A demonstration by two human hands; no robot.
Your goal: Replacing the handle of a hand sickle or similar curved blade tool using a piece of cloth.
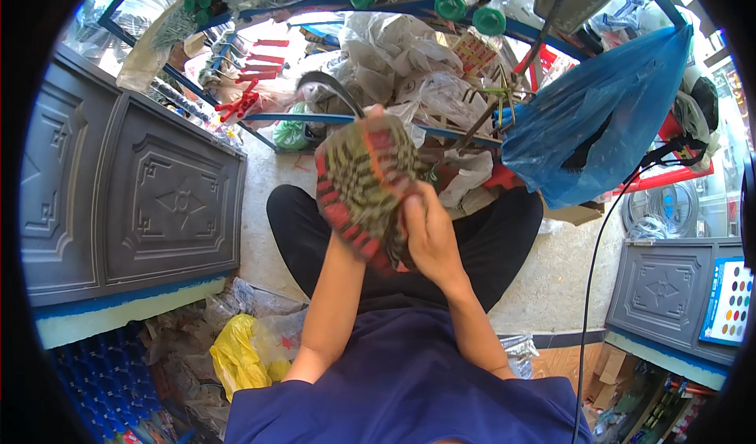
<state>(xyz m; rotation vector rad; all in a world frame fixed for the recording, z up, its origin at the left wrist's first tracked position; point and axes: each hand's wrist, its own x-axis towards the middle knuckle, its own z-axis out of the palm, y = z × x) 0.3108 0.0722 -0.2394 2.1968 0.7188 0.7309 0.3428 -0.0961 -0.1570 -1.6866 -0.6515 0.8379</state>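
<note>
A checked cloth point(366, 180) in red, green and dark tones, blurred by motion, is held up over my lap. My right hand point(431, 235) grips its right edge, thumb pressed on the front. My left forearm runs up behind the cloth, which hides most of that hand. Only a bit of my left hand point(376, 111) shows at the cloth's upper edge, closed there. Beside those fingertips a dark, curved, sickle-like metal piece point(339, 90) sticks up and bends left; its lower end is hidden.
Ahead, a blue metal rack point(315, 118) carries plastic bags and red-handled tools point(264, 58). A blue plastic bag point(594, 121) hangs at the right, with a black cable point(594, 271) below. Grey cabinets point(177, 196) stand at the left. A yellow bag point(236, 355) lies beside me.
</note>
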